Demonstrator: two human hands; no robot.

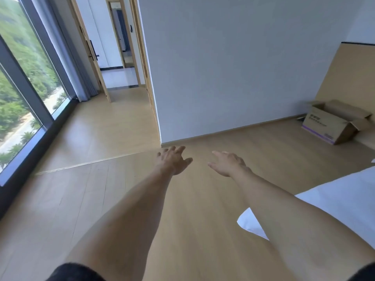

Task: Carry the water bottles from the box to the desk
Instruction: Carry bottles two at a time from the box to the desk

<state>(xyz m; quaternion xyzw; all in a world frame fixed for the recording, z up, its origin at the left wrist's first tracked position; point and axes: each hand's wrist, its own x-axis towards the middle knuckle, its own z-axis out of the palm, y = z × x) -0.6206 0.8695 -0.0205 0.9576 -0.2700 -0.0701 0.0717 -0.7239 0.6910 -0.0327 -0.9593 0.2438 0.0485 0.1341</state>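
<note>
Both hands, left (pixel 173 160) and right (pixel 227 163), spread empty; box (pixel 332 123) upright, long axis running toward the right wall.

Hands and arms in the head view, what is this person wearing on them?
Nothing shows on the left hand or the right hand: no gloves, rings or watch. Both forearms are bare to the elbow or higher. Dark, apparently black short sleeves show at the bottom edge.

The cardboard box (pixel 332 123) sits on the wood floor at the far right, up against the wall, flaps folded open, purple stripe along its bottom edge. Can't see what's inside from this angle.
</note>
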